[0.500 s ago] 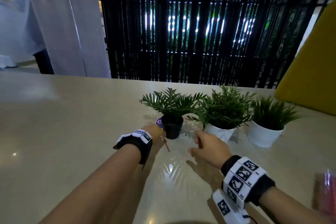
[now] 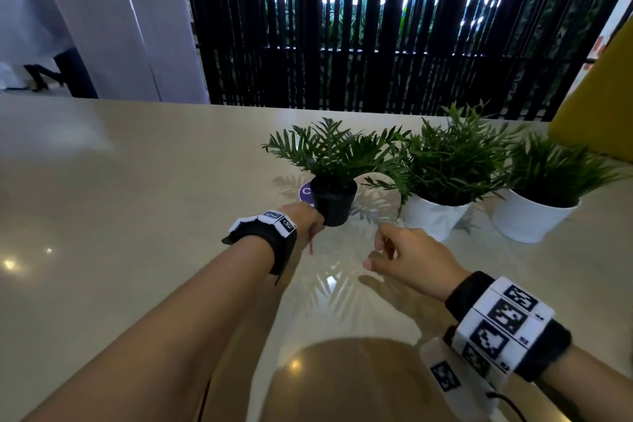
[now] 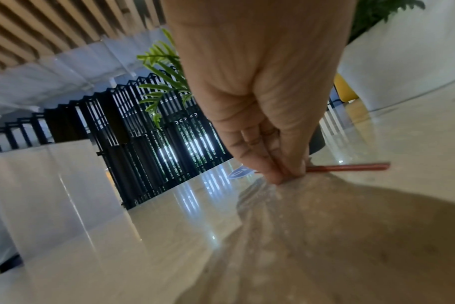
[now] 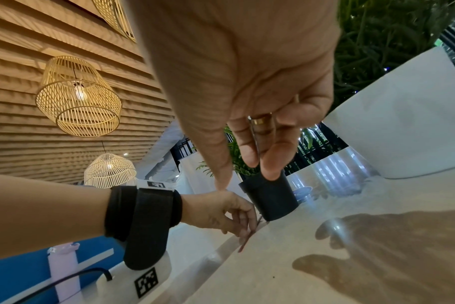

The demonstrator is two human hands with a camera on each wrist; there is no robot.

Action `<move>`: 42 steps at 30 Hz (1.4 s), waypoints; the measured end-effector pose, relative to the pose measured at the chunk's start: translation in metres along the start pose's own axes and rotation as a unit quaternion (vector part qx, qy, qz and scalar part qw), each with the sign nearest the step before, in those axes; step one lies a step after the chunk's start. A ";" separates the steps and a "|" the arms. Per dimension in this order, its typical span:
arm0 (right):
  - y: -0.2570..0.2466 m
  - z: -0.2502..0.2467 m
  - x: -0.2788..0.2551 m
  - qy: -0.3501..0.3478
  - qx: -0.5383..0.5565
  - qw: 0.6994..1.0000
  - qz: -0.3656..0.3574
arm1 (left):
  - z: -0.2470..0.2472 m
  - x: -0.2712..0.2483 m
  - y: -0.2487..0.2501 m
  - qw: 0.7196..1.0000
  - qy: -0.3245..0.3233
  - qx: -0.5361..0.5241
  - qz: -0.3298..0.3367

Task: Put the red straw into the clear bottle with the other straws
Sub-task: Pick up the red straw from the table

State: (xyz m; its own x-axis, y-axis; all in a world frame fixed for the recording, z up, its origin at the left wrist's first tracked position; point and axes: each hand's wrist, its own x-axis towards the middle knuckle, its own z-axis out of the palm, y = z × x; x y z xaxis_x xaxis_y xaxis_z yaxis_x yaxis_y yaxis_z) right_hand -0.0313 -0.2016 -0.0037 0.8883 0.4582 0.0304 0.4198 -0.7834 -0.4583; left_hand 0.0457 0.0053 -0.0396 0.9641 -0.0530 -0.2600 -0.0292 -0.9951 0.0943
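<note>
The red straw lies on the beige table, just left of a black plant pot. My left hand is down on the table and pinches the straw at one end. In the left wrist view the straw sticks out to the right from under the left hand's fingertips. The right wrist view shows the same pinch on the straw. My right hand hovers a little to the right, fingers loosely curled, holding nothing. The clear bottle is not in view.
Two white pots with green plants stand right of the black pot. A purple round sticker lies behind the black pot. A yellow seat back rises at the far right. Black slatted fencing runs behind the table.
The left hand stays on the straw beside the black pot. The head view has shifted, so the pink object at the right table edge has dropped out of sight.
</note>
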 end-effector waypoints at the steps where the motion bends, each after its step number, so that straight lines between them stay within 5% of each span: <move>1: 0.000 0.000 0.002 0.000 0.003 1.000 0.000 | 0.001 0.001 -0.002 1.000 0.004 0.001 0.009; 7: -0.002 -0.004 0.002 0.008 0.016 1.000 -0.004 | -0.001 0.006 -0.012 0.999 -0.009 -0.018 0.030; 13: -0.002 -0.002 -0.001 0.051 -0.012 0.999 -0.007 | 0.004 -0.001 -0.011 0.995 -0.073 0.069 0.027; 19: -0.005 0.003 0.002 0.058 0.028 0.998 -0.014 | 0.002 -0.022 -0.009 0.994 0.025 -0.076 0.070; 28: -0.012 0.021 -0.002 0.103 0.084 0.990 0.045 | -0.006 -0.070 0.050 0.908 -0.006 -0.376 0.184; 35: -0.016 -0.001 -0.021 0.217 0.365 0.904 0.040 | -0.014 -0.096 0.076 0.869 0.100 -0.425 0.232; 42: -0.019 -0.015 -0.034 0.271 0.399 0.875 0.036 | -0.016 -0.113 0.087 0.792 0.069 -0.543 0.270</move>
State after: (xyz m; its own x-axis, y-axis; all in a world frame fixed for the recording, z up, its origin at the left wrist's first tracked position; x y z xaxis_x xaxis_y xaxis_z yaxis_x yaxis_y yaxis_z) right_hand -0.0670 -0.2089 0.0171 0.9560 -0.0158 0.2930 0.2867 -0.1610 -0.9444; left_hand -0.0620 -0.0743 0.0136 0.9105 -0.3623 0.1992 -0.2744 -0.1690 0.9467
